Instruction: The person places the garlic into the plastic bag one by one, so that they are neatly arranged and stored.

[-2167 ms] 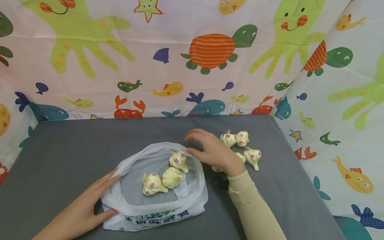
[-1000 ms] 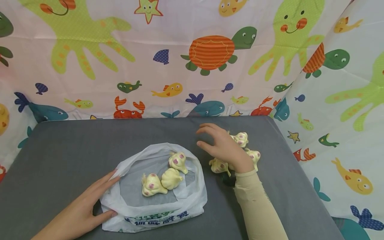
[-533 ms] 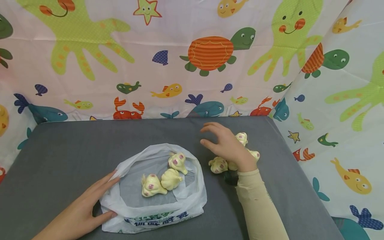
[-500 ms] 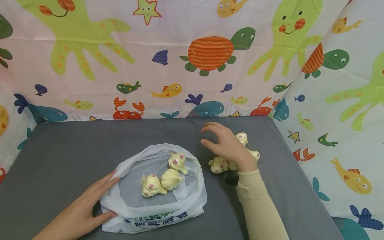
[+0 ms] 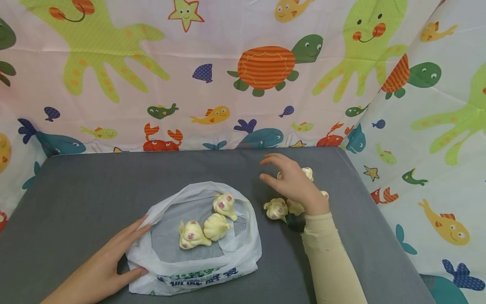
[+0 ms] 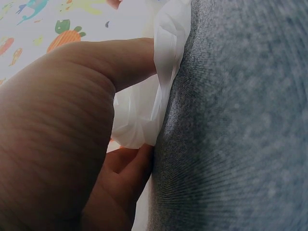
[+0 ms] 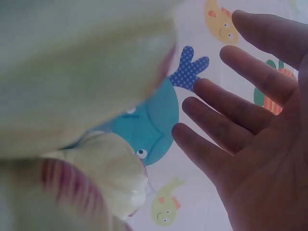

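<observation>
A white plastic bag (image 5: 250, 253) with printed lettering lies with its mouth spread wide, three garlic bulbs (image 5: 216, 226) inside. My left hand (image 5: 108, 259) rests against the bag's left side, thumb and fingers apart, fingertips at the rim. The left wrist view has the thumb (image 6: 132, 57) against the white plastic. Above a group of loose garlic bulbs (image 5: 276, 209) to the right of the bag is my right hand (image 5: 292, 181), partly hiding them. Its fingers are spread and hold nothing; in the right wrist view the hand (image 7: 260, 139) is apart from the large, close garlic bulbs (image 7: 110, 168).
Everything lies on a grey cloth-covered table (image 5: 98, 185). A curtain (image 5: 212, 90) printed with sea animals hangs along the back and right side. A dark object (image 5: 295, 222) shows beside my right sleeve (image 5: 330, 257), next to the loose bulbs.
My right hand has moved right, from the bag's far right rim to over the loose garlic bulbs. The left hand and the three bulbs in the bag have stayed put.
</observation>
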### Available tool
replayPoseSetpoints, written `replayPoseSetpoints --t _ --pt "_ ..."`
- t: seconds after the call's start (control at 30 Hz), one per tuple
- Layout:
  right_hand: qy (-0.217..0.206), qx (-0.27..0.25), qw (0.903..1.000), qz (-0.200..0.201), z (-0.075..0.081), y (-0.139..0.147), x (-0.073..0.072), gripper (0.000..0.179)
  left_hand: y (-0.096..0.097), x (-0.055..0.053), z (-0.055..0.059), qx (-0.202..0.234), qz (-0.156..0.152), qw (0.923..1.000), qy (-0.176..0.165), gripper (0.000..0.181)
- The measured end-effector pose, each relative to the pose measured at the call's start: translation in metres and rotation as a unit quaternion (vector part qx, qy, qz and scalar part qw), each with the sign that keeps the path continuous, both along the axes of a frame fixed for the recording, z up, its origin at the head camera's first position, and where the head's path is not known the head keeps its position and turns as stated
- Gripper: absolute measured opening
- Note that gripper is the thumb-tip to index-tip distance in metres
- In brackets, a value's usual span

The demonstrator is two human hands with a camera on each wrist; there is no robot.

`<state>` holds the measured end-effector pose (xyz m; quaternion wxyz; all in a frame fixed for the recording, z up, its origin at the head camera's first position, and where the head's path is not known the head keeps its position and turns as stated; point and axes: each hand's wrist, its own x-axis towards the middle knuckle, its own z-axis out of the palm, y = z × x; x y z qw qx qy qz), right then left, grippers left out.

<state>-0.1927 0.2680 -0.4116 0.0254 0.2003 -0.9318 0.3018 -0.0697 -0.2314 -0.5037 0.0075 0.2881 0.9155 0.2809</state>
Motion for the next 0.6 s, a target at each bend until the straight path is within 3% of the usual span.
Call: replayPoseSetpoints --t 0.2,0.6 --pt "-0.006 -0.005 0.9999 -0.009 0.0 0.009 -0.001 0.04 0.0 -0.001 0.0 -0.002 0.002 1.0 0.001 0.103" --pt "-0.059 -0.026 0.9975 -0.03 -0.003 0.019 -0.002 0.041 0.0 -0.001 0.0 -0.005 0.003 1.0 -0.004 0.102"
